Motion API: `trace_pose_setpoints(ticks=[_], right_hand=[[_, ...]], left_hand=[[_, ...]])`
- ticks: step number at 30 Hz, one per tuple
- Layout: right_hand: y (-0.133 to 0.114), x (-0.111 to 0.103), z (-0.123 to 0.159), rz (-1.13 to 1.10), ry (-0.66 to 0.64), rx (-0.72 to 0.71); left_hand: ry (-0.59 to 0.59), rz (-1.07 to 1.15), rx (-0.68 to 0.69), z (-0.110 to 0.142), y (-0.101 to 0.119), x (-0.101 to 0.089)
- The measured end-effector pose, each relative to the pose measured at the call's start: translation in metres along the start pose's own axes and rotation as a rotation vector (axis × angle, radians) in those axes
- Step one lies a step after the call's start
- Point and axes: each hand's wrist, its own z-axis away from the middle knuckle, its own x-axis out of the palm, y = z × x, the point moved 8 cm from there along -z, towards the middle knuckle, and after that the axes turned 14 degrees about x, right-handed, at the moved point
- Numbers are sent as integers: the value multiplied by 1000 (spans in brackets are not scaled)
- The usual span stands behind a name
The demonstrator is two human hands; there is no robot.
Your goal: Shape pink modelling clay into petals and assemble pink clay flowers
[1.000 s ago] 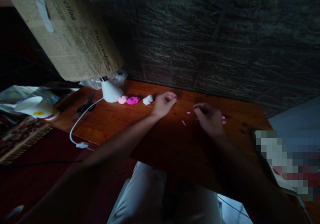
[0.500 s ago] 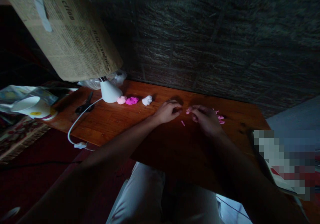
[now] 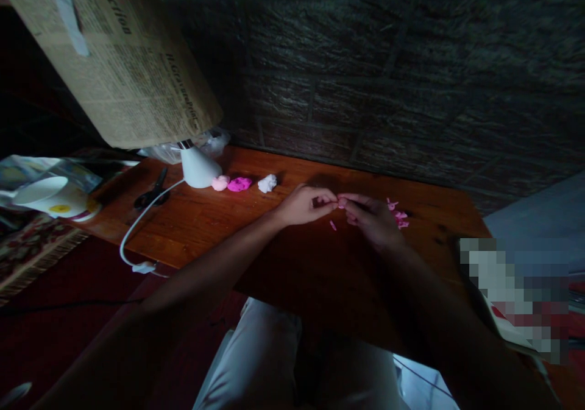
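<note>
Between the fingertips of both hands is a tiny piece of pink clay (image 3: 341, 202). My left hand (image 3: 308, 205) is pinched on it from the left, thumb and forefinger closed. From the right, my right hand (image 3: 372, 218) pinches the same piece, its other fingers curled under. Just below the fingertips, a thin pink strip (image 3: 333, 225) lies on the wooden table (image 3: 292, 258). Several pink scraps (image 3: 398, 214) lie right of my right hand, partly hidden by it. Left of my left hand sit a white lump (image 3: 267, 183), a magenta lump (image 3: 239, 184) and a pale pink lump (image 3: 220, 183).
A lamp with a white base (image 3: 200, 167) and newsprint shade (image 3: 137, 63) stands at the back left. Scissors (image 3: 153, 197) lie beside its white cord (image 3: 130, 233). A paper cup (image 3: 50, 197) is at the far left. A dark brick wall (image 3: 365, 81) rises behind the table.
My hands have come together from apart. My right hand picked up a small pink piece from the table, and both sets of fingertips now meet on it.
</note>
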Motion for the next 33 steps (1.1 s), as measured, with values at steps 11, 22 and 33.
trace_pose_setpoints(ticks=[11, 22, 33], right_hand=[[-5, 1, 1, 101, -12, -60], [5, 2, -2, 31, -55, 52], [11, 6, -2, -83, -84, 136]], left_hand=[[112, -9, 46, -1, 4, -7], [181, 100, 121, -2, 2, -7], [134, 94, 87, -3, 1, -3]])
